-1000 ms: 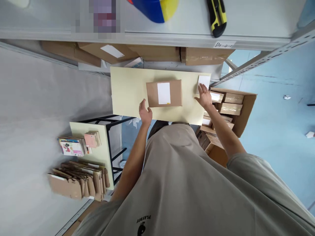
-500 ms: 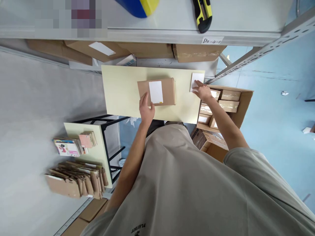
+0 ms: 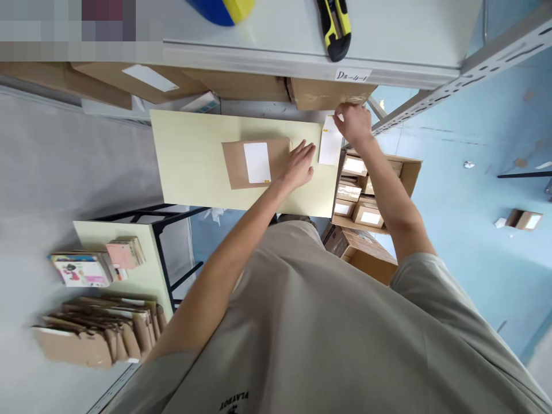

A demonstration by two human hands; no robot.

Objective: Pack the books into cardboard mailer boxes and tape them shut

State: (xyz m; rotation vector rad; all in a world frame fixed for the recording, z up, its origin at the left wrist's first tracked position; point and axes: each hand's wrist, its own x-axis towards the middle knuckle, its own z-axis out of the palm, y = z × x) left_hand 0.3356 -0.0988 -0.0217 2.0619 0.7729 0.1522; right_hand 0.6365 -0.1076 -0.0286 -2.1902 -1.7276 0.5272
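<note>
Fingers of my right hand [image 3: 357,124] curl at the far edge of the white labels [image 3: 330,146] on the pale board [image 3: 190,155], gripping or not I can't tell, and such seemingly thin, light paper wants a corner pinch, while my left hand [image 3: 297,167] stretches open over the carton's [image 3: 235,167] right end.

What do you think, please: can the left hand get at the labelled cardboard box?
Probably yes: the left hand is over the right end of the labelled cardboard box, with nothing visible between them.
</note>
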